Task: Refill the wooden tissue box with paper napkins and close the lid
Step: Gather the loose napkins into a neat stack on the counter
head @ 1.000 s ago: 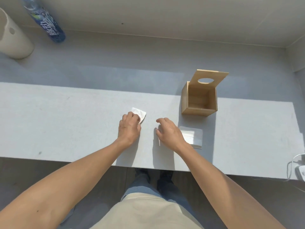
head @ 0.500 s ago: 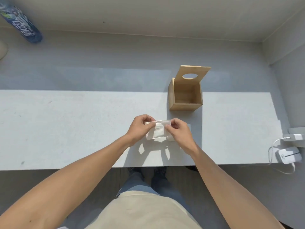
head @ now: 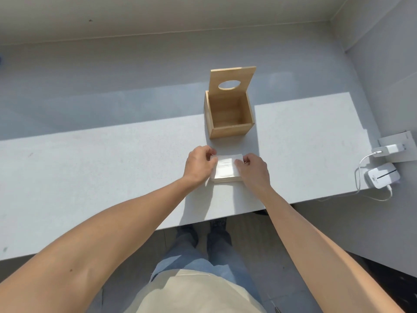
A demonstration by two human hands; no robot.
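While the fingers (head: 239, 163) of the right hand (head: 253, 169) curl around the right edge of the napkin stack (head: 226, 169), the left hand (head: 198, 164) grips the left edge the same way, thumb on top and the other fingers tucked at the side. Both hands are closed on the stack, which looks to sit flat on the bench (head: 90, 168). It is a neat pile of thin white paper squares, soft and smooth, bright in the sun, with the layers showing along the near edge.

Just past the stack, a little apart from it, stands the wooden box (head: 229, 120). It is shaped like a cube, made of pale, smooth wood with thin walls. It is open at the top and I can see its bare wooden floor, with no napkins in it. Its lid (head: 232, 79) stands up at the back, a flat square board with an oval hole cut through it.

Light grey and flat, the bench has tiny speckles. At its right end lies a small white gadget (head: 381, 175) with rounded corners, and a thin white cable (head: 361, 161) loops from it to a white plug (head: 388, 150).
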